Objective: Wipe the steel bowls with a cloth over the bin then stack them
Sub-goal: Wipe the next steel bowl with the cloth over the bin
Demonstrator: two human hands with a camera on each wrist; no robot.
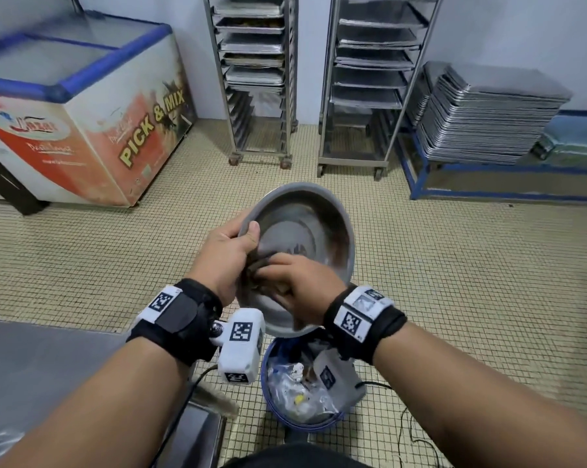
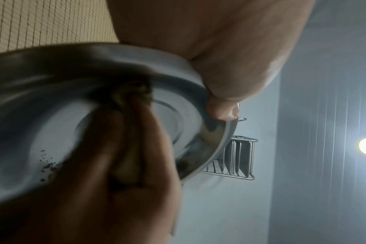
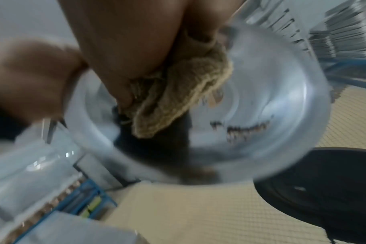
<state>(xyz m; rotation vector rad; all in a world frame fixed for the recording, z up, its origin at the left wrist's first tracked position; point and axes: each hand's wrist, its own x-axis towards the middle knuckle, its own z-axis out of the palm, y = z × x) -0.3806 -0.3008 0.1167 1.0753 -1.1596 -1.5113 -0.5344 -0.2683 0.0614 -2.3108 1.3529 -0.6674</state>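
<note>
Round steel bowl (image 1: 302, 244) mid-frame, tilted toward the person above blue plastic bin (image 1: 268, 393) so crumbs drop in.
Left hand (image 1: 222, 255) clamps the rim, thumb inside; right hand (image 1: 302, 288) bunches tan knitted cloth (image 3: 184, 92) against the inner wall.

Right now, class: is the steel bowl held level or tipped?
Tipped: the steel bowl faces the camera, the left hand gripping its rim above the bin.

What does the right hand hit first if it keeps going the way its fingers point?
Most likely the left hand: the right hand, holding the tan knitted cloth inside the round steel bowl, points leftward toward it. Depth is unclear; the bowl's inner wall may come first.
</note>
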